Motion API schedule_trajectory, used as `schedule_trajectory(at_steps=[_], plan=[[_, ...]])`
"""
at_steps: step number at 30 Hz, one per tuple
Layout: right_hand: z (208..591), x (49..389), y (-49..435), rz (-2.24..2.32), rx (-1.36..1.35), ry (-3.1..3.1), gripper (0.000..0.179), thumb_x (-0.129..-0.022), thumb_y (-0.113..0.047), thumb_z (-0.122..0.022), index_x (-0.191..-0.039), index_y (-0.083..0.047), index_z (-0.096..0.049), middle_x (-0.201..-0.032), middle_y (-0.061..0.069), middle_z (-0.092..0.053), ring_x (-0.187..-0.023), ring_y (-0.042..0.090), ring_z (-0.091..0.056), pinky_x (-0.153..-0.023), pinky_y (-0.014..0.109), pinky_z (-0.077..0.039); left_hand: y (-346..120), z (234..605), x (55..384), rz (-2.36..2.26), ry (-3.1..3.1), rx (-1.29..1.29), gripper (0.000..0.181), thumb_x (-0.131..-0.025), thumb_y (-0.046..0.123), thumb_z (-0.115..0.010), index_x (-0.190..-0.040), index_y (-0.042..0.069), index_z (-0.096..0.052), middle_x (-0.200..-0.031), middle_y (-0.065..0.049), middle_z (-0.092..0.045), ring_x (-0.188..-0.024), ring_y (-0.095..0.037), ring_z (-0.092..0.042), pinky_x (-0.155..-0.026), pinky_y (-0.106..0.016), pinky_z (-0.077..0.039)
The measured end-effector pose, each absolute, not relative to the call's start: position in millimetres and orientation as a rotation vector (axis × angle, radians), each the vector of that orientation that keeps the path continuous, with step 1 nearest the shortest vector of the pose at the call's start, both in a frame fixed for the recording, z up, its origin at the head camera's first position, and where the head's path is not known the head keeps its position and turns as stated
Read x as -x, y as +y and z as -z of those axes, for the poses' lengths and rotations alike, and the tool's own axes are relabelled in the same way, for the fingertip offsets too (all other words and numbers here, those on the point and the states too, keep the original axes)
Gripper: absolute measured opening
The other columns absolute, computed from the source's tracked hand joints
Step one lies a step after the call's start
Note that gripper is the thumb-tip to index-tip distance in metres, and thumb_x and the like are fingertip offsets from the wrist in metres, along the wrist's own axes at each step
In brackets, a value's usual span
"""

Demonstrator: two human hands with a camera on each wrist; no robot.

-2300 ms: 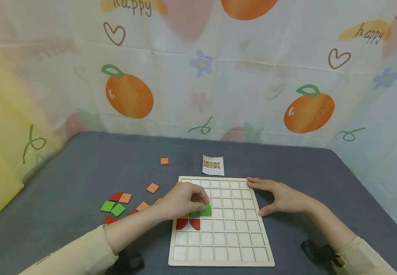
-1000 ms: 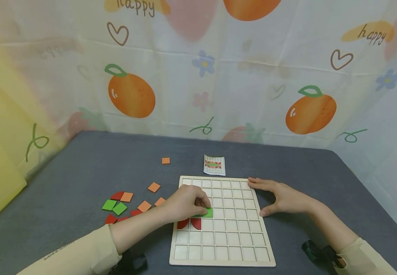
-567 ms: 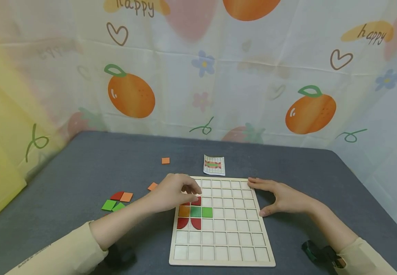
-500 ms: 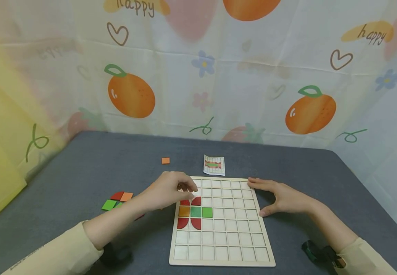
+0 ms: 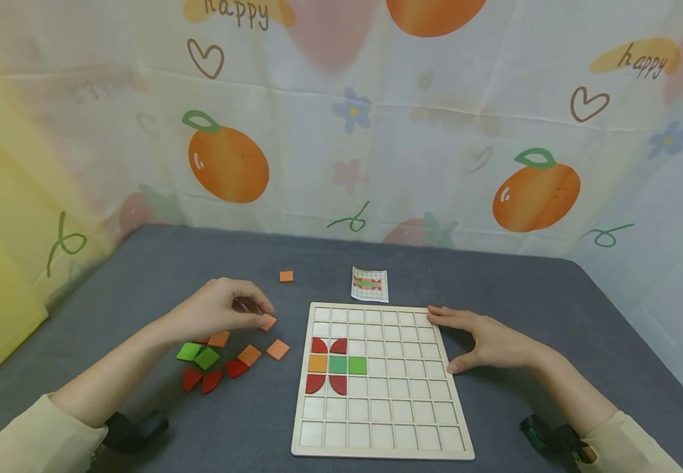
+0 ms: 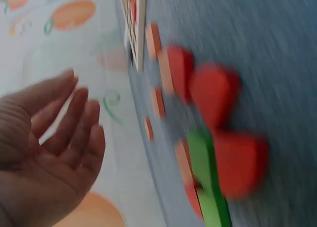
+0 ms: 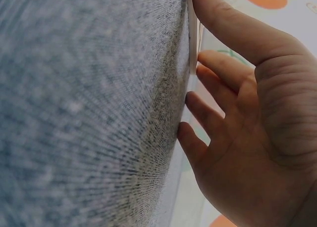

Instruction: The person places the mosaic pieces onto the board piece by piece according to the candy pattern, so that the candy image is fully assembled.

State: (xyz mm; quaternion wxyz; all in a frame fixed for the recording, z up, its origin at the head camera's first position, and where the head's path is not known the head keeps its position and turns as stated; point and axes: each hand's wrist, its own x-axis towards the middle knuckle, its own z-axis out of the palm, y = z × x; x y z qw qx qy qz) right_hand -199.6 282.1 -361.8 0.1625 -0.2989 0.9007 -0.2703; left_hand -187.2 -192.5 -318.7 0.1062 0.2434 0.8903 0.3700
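Note:
My left hand (image 5: pixel 223 305) hovers over the table left of the board, fingers loosely bent. Its fingertips overlap an orange square tile (image 5: pixel 267 322) in the head view; the left wrist view shows nothing between its fingers (image 6: pixel 74 138). My right hand (image 5: pixel 492 338) rests at the right edge of a pale wooden grid board (image 5: pixel 400 408), thumb and fingertips touching the rim. In the grid sit an orange square (image 5: pixel 318 364), a teal-green square (image 5: pixel 338 364) and a light green square (image 5: pixel 357 365) in a row. Red quarter-round tiles (image 5: pixel 338 384) lie above and below that row.
Loose tiles lie left of the board: orange squares (image 5: pixel 278 349), green squares (image 5: pixel 206 358) and red rounded pieces (image 5: pixel 212 382). One orange tile (image 5: pixel 286 276) lies farther back. A small pattern card (image 5: pixel 370 284) lies behind the board. A printed curtain (image 5: pixel 412 131) hangs behind the table.
My left hand has let go of the light green tile in the grid and moved left, off the board to the loose tiles. My right hand has stayed at the board's edge.

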Motion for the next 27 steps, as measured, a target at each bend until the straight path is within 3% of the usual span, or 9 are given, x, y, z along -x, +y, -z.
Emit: schedule_trajectory(at_steps=[4, 8, 13, 19, 27], plan=[[363, 200, 282, 0.77, 0.854, 2.568, 0.095, -0.076, -0.05, -0.079, -0.153, -0.014, -0.037, -0.164, 0.011, -0.028, -0.15, 0.045, -0.021, -0.111, 0.07, -0.025, -223, 321, 190, -1.076, 2.544, -0.693, 0.023, -0.088, 0.028, -0.074, -0.106, 0.013, -0.072, -0.108, -0.006, -0.072, -0.093, -0.008, -0.067, -0.077, -0.026, -0.056], [363, 201, 282, 0.765, 0.851, 2.572, 0.096, -0.075, -0.052, -0.079, -0.153, -0.014, -0.037, -0.164, 0.011, -0.028, -0.15, 0.045, -0.022, -0.111, 0.07, -0.025, -254, 326, 192, -1.125, 2.401, -0.699, 0.025, -0.089, 0.024, -0.073, -0.108, 0.008, -0.07, -0.111, -0.012, -0.069, -0.094, -0.013, -0.069, -0.079, -0.029, -0.058], [362, 201, 282, 0.76, 0.847, 2.574, 0.097, -0.075, -0.052, -0.079, -0.153, -0.014, -0.038, -0.164, 0.011, -0.028, -0.15, 0.045, -0.022, -0.111, 0.07, -0.025, -285, 336, 195, -1.195, 2.248, -0.814, 0.024, -0.089, 0.013, -0.071, -0.109, -0.001, -0.069, -0.109, -0.003, -0.068, -0.096, -0.017, -0.068, -0.08, -0.028, -0.058], [362, 201, 283, 0.757, 0.849, 2.575, 0.097, -0.075, -0.052, -0.079, -0.153, -0.013, -0.037, -0.164, 0.011, -0.028, -0.15, 0.045, -0.021, -0.112, 0.07, -0.025, -304, 347, 196, -1.181, 2.174, -0.896, 0.027, -0.086, 0.009, -0.073, -0.113, 0.003, -0.071, -0.106, 0.004, -0.067, -0.089, -0.016, -0.057, -0.074, -0.025, -0.054], [361, 200, 282, 0.766, 0.848, 2.572, 0.096, -0.075, -0.051, -0.08, -0.153, -0.013, -0.038, -0.164, 0.012, -0.028, -0.15, 0.045, -0.022, -0.111, 0.07, -0.025, -310, 356, 198, -1.172, 2.158, -0.888, 0.032, -0.085, 0.011, -0.074, -0.116, 0.004, -0.069, -0.102, 0.005, -0.066, -0.087, -0.015, -0.056, -0.072, -0.023, -0.053]])
